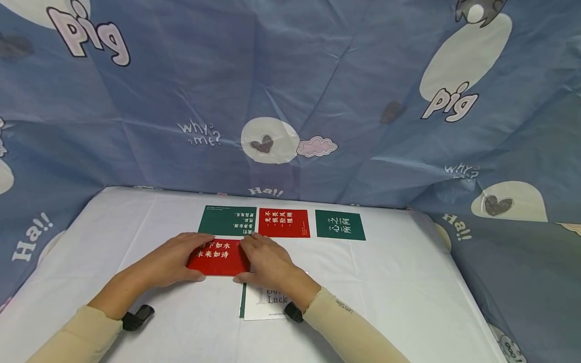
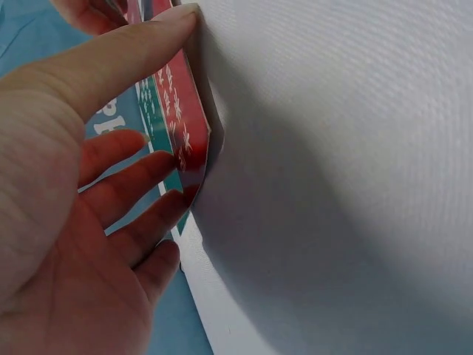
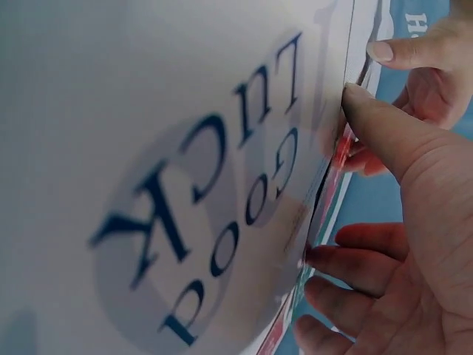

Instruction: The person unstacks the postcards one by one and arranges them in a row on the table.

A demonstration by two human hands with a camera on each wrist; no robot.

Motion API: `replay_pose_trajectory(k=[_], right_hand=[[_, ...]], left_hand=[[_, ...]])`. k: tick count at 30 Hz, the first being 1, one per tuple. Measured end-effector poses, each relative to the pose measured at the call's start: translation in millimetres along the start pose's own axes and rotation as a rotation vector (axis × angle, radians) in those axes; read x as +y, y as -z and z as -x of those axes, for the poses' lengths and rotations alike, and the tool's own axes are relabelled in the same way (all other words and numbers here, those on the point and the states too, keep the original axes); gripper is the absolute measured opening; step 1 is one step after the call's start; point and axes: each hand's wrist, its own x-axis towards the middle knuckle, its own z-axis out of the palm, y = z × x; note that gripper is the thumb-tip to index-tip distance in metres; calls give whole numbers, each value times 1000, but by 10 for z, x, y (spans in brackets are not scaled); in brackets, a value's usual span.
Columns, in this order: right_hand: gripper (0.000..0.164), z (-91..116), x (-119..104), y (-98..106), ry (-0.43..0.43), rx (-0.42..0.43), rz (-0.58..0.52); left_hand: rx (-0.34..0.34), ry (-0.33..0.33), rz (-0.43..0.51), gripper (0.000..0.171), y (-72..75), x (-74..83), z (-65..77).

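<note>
A red card (image 1: 218, 264) with white Chinese characters lies between both hands near the middle of the white table. My left hand (image 1: 170, 262) holds its left end, thumb at the near edge and fingers along the far edge. On the right end, my right hand (image 1: 272, 262) holds it the same way. In the left wrist view, the thumb (image 2: 140, 55) and fingers span the red card (image 2: 194, 137). A white card (image 1: 258, 308) printed "Good Luck" lies under the right forearm, over a green card (image 1: 242, 306) whose left edge shows.
Beyond the hands is a row of cards: a green one (image 1: 222, 217) at left, a red one (image 1: 298, 222) in the middle and another green one (image 1: 326, 228) at right. A blue printed cloth (image 1: 345, 166) rises behind the white tabletop (image 1: 399, 297).
</note>
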Motion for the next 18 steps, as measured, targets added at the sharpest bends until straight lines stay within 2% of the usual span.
replay_pose_trajectory(k=[5,10,14,18], right_hand=[[86,43,46,83,-12,30,-37],[86,142,141,219,-21,49,-94],[84,266,216,329,-12,21,-111],[82,415,266,405,-7,-35,-133]], left_hand=[[12,7,-8,97,-6,15,7],[59,-6,-25,93,-21,82,37],[85,-32,-40,90,-38,206,54],[76,-37,-67,91,-105,344,61]])
